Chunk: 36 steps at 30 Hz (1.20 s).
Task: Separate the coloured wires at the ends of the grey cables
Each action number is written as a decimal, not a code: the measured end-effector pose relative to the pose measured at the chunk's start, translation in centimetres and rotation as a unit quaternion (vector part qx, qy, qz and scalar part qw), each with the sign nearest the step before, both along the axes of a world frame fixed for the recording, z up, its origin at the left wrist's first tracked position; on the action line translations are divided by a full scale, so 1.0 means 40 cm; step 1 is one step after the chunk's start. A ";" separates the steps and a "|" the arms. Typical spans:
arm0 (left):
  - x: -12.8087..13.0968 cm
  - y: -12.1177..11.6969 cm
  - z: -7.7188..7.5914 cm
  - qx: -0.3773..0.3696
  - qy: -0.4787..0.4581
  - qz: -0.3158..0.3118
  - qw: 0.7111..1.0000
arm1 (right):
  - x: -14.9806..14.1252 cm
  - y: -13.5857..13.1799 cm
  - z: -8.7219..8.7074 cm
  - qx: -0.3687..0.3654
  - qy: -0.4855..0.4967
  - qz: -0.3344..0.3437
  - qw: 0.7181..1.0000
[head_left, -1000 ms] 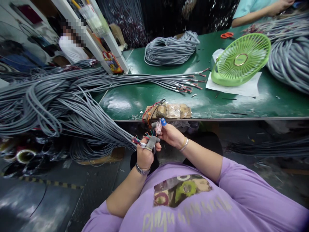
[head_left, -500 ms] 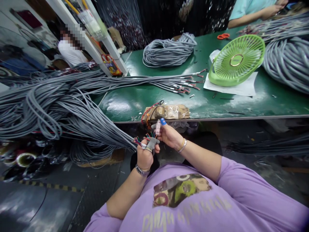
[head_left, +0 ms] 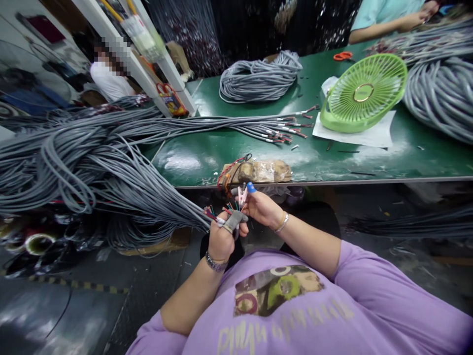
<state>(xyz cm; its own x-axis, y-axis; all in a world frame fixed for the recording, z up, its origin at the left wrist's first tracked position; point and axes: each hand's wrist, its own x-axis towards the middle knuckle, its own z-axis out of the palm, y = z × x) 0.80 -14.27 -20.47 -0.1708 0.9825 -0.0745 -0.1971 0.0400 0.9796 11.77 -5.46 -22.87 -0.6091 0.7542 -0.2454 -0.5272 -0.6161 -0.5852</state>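
My left hand (head_left: 221,240) is closed around the end of a grey cable, its thumb and finger in grey finger covers. Thin coloured wires (head_left: 233,206) fan out above the grip. In my right hand (head_left: 266,210) is a small pinkish-white clip-like tool (head_left: 242,195), its two legs spread at the wires. A blue cover (head_left: 251,187) sits on a right fingertip. The tool's tips and the exact wire they meet are too small to make out. Beside my left hand, more grey cables (head_left: 185,207) end in coloured wires.
Along the green table's edge (head_left: 332,182) lies a taped wooden block (head_left: 271,171). Behind it are loose cable ends (head_left: 273,135), a cable coil (head_left: 258,79), a green fan (head_left: 364,93) and orange scissors (head_left: 342,56). A co-worker's arm (head_left: 384,29) is at the far right.
The tool in my right hand has turned slightly, and its legs now show apart. My left hand keeps its grip on the cable. The view has shifted a little.
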 end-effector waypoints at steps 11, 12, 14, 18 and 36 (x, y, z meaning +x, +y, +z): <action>0.007 0.010 -0.026 -0.026 0.026 0.016 0.999 | -0.020 -0.006 0.011 -0.048 0.022 -0.028 0.998; 0.006 0.009 -0.026 -0.024 0.027 0.019 0.999 | -0.019 -0.007 0.010 -0.053 0.027 -0.023 0.998; 0.005 0.004 -0.028 -0.019 0.026 0.025 0.999 | -0.016 -0.008 0.006 -0.061 0.035 -0.014 0.997; 0.000 -0.012 -0.028 -0.001 0.023 0.024 0.999 | -0.009 -0.004 0.000 -0.061 0.041 -0.005 0.997; -0.033 0.044 -0.006 -0.030 0.009 -0.097 0.995 | -0.027 0.004 -0.022 -0.007 0.037 -0.019 0.999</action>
<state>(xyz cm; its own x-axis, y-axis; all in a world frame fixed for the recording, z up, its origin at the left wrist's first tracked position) -0.52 -12.51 -20.72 0.0189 0.9910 -0.1327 -0.1627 0.1340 0.9775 10.67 -5.31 -23.76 -0.5970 0.7737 -0.2121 -0.5917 -0.6031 -0.5349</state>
